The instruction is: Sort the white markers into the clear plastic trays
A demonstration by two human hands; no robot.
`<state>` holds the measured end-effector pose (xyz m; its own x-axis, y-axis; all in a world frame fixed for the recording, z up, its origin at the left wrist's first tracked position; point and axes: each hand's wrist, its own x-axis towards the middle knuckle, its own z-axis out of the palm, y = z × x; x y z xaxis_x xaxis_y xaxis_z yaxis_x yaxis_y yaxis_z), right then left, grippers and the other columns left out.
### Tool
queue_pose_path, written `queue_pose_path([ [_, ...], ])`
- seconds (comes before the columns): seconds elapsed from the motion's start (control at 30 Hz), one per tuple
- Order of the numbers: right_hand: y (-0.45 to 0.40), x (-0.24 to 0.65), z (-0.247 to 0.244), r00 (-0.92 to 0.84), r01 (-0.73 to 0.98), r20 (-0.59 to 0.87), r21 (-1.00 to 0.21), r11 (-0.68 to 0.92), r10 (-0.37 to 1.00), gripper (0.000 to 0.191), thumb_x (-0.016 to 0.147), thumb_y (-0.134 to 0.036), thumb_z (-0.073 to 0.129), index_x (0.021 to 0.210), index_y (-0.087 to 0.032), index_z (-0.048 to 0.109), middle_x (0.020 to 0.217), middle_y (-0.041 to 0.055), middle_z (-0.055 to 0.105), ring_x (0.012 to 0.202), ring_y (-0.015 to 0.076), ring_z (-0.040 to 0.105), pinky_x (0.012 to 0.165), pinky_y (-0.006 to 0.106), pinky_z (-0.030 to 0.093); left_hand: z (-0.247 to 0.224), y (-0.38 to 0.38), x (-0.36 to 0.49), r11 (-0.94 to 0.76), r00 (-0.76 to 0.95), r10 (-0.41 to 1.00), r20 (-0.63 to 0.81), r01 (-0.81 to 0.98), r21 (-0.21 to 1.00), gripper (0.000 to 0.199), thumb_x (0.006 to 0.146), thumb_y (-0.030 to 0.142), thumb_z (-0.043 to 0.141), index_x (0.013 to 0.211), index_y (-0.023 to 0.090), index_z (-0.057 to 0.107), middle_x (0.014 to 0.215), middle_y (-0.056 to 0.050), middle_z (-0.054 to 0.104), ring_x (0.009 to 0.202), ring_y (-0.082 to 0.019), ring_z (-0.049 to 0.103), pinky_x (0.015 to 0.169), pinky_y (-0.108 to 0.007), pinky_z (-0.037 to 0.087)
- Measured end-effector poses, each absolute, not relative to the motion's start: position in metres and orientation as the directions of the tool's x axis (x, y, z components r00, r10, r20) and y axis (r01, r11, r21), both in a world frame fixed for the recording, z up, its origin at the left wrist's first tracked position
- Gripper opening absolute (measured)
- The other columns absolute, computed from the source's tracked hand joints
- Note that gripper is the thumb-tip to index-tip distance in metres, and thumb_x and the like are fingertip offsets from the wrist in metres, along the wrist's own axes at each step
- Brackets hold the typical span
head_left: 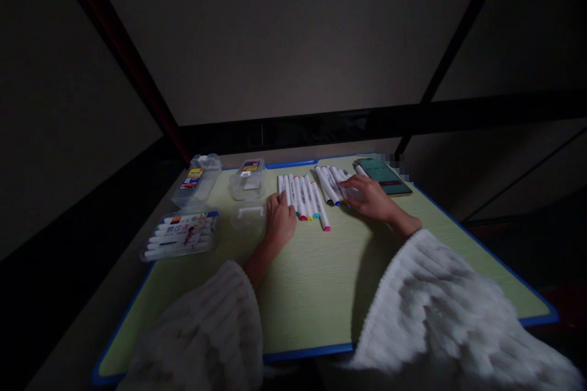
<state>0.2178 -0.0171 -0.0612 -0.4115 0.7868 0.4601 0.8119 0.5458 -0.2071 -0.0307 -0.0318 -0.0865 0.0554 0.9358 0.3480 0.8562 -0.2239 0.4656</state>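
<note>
Several white markers (308, 195) with coloured ends lie side by side in a row at the middle of the table. At the row's left end my left hand (280, 220) is closed, its bent fingers on the leftmost marker. To the right lies a second group of white markers (326, 185), fanned a little. Over this group's right side is my right hand (367, 197), its fingers bent and closed on a marker there. That hand covers part of the group, so its grip is only partly visible.
On the left of the blue-edged table (316, 293) stand two clear plastic cases (197, 186) with labels. An open clear lid (247, 217) lies before one. Nearer is a filled marker pack (181, 235). A phone (383, 175) lies at the back right, close to my right hand.
</note>
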Motion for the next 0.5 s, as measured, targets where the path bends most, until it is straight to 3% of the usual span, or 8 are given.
queue_pose_path([
  [0.3, -0.026, 0.212, -0.057, -0.43, 0.857, 0.425, -0.086, 0.508, 0.797, 0.045, 0.066, -0.044, 0.067, 0.101, -0.02, 0.053, 0.094, 0.0087, 0.058, 0.089, 0.0272, 0.052, 0.071, 0.036, 0.036, -0.082, -0.037, -0.031, -0.376, 0.119, 0.869, 0.481, 0.79, 0.484, 0.04, 0.076, 0.011, 0.043, 0.115, 0.01, 0.05, 0.123, -0.015, 0.041, 0.117, -0.024, 0.038, 0.102, -0.039, 0.032],
  [0.4, -0.025, 0.214, -0.058, -0.418, 0.865, 0.425, -0.084, 0.495, 0.803, 0.044, 0.065, -0.045, 0.068, 0.097, -0.02, 0.052, 0.094, 0.008, 0.058, 0.089, 0.0271, 0.051, 0.07, 0.034, 0.034, -0.074, -0.046, -0.028, -0.529, 0.278, 0.802, 0.528, 0.742, 0.412, 0.037, 0.076, 0.02, 0.049, 0.113, 0.014, 0.053, 0.122, -0.012, 0.045, 0.116, -0.023, 0.04, 0.102, -0.04, 0.031],
  [0.5, -0.024, 0.216, -0.059, -0.427, 0.866, 0.415, -0.069, 0.496, 0.803, 0.044, 0.064, -0.047, 0.068, 0.095, -0.021, 0.052, 0.092, 0.007, 0.058, 0.088, 0.0269, 0.051, 0.069, 0.033, 0.032, -0.067, -0.055, -0.027, -0.636, 0.442, 0.739, 0.508, 0.707, 0.309, 0.036, 0.075, 0.028, 0.054, 0.11, 0.019, 0.055, 0.117, -0.009, 0.051, 0.114, -0.023, 0.042, 0.106, -0.047, 0.018],
])
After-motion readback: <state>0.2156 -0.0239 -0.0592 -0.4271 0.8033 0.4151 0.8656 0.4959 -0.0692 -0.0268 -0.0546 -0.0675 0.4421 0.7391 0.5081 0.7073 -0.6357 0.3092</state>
